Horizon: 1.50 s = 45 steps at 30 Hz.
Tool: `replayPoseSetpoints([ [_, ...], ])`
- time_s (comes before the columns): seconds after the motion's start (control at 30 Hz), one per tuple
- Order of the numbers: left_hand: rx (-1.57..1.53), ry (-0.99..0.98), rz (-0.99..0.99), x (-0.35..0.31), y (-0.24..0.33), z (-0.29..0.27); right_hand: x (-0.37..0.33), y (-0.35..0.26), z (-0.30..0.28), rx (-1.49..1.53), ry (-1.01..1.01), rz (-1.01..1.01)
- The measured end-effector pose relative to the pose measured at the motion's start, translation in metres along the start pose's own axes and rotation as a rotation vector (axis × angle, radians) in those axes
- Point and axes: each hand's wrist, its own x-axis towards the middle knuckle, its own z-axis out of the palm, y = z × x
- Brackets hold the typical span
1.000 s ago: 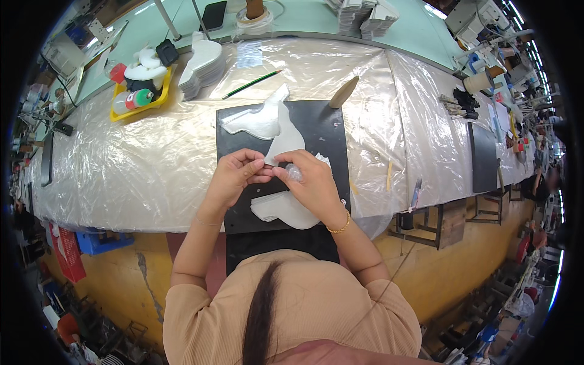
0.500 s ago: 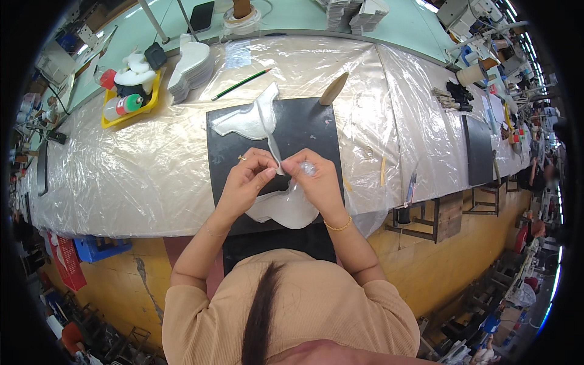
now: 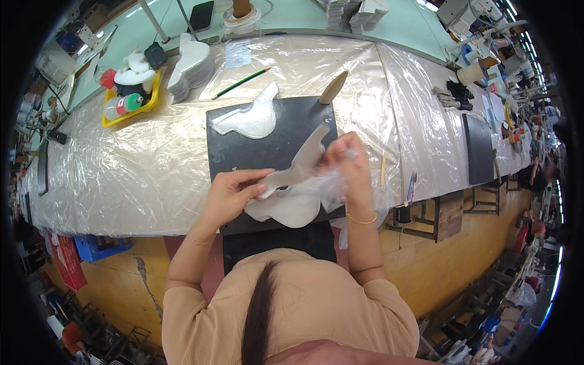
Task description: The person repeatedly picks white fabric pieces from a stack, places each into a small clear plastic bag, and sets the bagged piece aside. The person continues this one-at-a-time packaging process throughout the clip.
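Observation:
My left hand (image 3: 231, 196) pinches one end of a thin, curved grey-beige cut piece (image 3: 299, 163), its thumb and fingers closed on the edge. The piece stands tilted up to the right over a black mat (image 3: 237, 157). Beside its far end is my right hand (image 3: 351, 164), smeared by motion, with its fingers bent around a crumpled clear plastic film (image 3: 331, 190). The film trails down between my right hand and the piece. Below, a pale cut piece (image 3: 296, 212) of rounded outline lies on the mat's near part. A shiny silvery cut piece (image 3: 258, 120) lies at the far left of the mat.
A wooden tool (image 3: 333, 89) rests at the mat's far right corner. Beyond the mat lie a green pencil (image 3: 241, 84) and a stack of pale cut pieces (image 3: 190, 68). A yellow basket (image 3: 146, 113) with bottles stands left. A cutter (image 3: 411, 187) lies right, on the plastic-covered table.
My hands have moved apart, the right one outward to the right. The cut piece has turned from upright edge-on to slanting right, and the clear film now spreads out from my right hand.

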Motion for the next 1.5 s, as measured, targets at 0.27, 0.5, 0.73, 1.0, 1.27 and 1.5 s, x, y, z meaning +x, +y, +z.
replayPoseSetpoints([
  [0.27, -0.03, -0.325, -0.244, -0.029, 0.006, -0.006, 0.0, -0.064, -0.078, -0.038, 0.337, -0.007],
  [0.5, 0.361, -0.158, -0.134, -0.021, -0.01, -0.004, -0.017, -0.1, -0.13, -0.112, 0.691, -0.381],
  [0.73, 1.034, 0.625, 0.331, 0.067, -0.018, -0.06, -0.019, -0.055, -0.107, -0.358, 0.599, -0.318],
  [1.0, 1.108, 0.659, 0.308, 0.082, -0.037, -0.078, -0.018, -0.05, -0.065, -0.41, 0.453, -0.23],
  [1.27, -0.131, 0.289, 0.0, 0.054, -0.025, -0.077, -0.004, -0.019, 0.011, -0.68, -0.034, -0.233],
  [1.5, -0.341, 0.075, -0.056, 0.037, -0.019, -0.042, 0.005, 0.013, 0.052, -0.861, -0.168, -0.273],
])
